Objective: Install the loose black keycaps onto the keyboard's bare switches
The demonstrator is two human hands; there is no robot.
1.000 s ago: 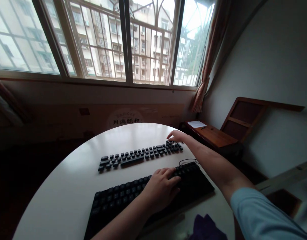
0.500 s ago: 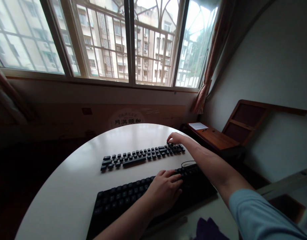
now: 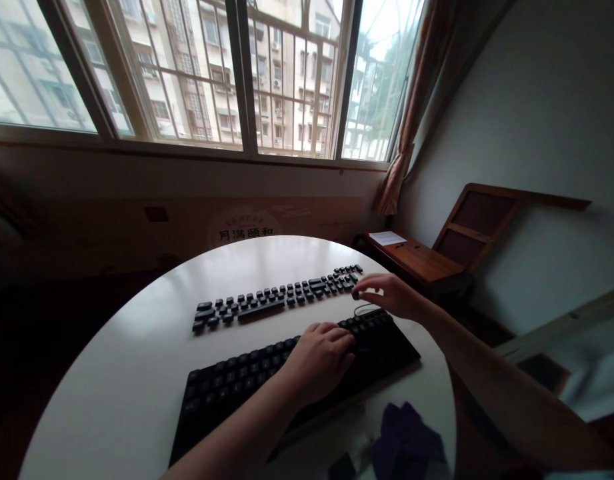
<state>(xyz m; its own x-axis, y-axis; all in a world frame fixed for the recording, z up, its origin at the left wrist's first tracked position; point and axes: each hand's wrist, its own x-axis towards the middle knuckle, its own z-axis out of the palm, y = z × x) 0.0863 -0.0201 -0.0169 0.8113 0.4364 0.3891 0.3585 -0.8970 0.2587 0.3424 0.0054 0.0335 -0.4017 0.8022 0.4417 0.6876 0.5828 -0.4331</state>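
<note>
Since before, right hand (image 3: 394,295) has moved nearer, pinching a black keycap (image 3: 355,294); left hand (image 3: 323,360) rests, fingers bent, on keyboard (image 3: 237,377).

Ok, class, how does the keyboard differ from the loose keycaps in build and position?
The keyboard is one joined body; the loose keycaps are separate pieces. The keyboard lies nearer the person, under the left hand; the loose keycaps lie nearer the window. Both look black.
</note>
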